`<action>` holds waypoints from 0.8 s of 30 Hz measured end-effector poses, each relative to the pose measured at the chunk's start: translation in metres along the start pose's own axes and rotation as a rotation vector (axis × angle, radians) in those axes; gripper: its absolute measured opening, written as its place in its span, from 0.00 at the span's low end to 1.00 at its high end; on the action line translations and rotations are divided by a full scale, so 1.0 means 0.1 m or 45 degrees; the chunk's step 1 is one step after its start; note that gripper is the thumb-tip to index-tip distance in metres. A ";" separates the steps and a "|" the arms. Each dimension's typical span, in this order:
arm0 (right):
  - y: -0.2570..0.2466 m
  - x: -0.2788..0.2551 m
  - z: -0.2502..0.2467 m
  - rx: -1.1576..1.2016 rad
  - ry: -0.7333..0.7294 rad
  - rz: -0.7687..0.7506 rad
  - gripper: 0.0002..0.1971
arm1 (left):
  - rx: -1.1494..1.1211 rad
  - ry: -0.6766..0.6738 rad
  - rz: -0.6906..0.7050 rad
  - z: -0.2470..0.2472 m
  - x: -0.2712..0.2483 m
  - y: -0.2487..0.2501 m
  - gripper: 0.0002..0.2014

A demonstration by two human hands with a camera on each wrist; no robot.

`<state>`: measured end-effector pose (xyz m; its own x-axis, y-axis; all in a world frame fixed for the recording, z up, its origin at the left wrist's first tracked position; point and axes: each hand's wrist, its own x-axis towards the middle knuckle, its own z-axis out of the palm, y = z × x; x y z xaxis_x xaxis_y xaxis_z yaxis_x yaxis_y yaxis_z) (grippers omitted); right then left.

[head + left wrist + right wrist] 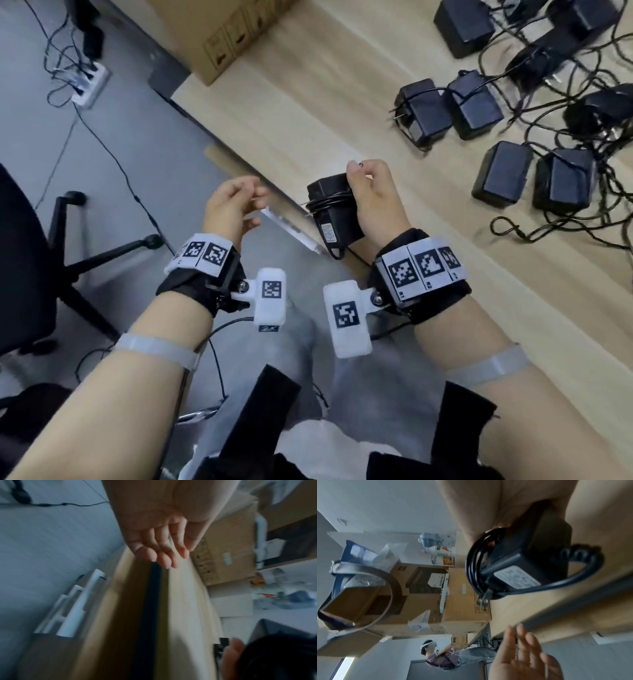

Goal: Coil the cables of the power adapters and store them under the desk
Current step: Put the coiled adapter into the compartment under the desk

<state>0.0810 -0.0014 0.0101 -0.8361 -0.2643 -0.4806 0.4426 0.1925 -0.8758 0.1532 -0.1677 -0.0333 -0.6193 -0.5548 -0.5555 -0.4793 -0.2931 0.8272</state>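
My right hand grips a black power adapter above the wooden desk's front edge. Its cable is coiled around the body, and the cable's tip shows between my thumb and finger. In the right wrist view the adapter shows its white label, two metal prongs and the wound cable. My left hand hovers just left of it over the desk's edge, fingers relaxed and holding nothing; the left wrist view shows its straight fingers.
Several more black adapters with loose tangled cables lie at the desk's right. A cardboard box stands at the back. Left of the desk are a black office chair, a white power strip and floor cables.
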 end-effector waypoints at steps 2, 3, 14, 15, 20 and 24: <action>0.12 0.00 0.28 0.031 0.004 0.002 0.06 | 0.135 -0.079 -0.082 -0.21 0.12 -0.17 0.10; 0.17 0.01 0.41 0.012 0.010 -0.011 0.07 | 0.213 -0.135 -0.112 -0.28 0.18 -0.26 0.10; 1.13 -0.02 0.84 -0.403 -0.132 -0.051 0.10 | 0.384 -0.433 -0.607 -0.22 0.97 -1.10 0.24; 1.17 -0.02 0.83 -0.425 -0.125 -0.044 0.11 | 0.286 -0.441 -0.627 -0.21 1.01 -1.12 0.22; 1.24 0.01 0.77 -0.300 -0.032 0.050 0.12 | -0.274 -0.432 -0.745 -0.21 1.16 -1.20 0.14; 1.26 0.02 0.67 -0.157 0.026 0.110 0.13 | -0.398 -0.438 -0.780 -0.25 1.16 -1.22 0.14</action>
<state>0.1564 -0.0416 -0.1040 -0.8035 -0.2225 -0.5521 0.4714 0.3285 -0.8185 0.1553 -0.2154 -0.1961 -0.4827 0.0359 -0.8751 -0.6330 -0.7048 0.3203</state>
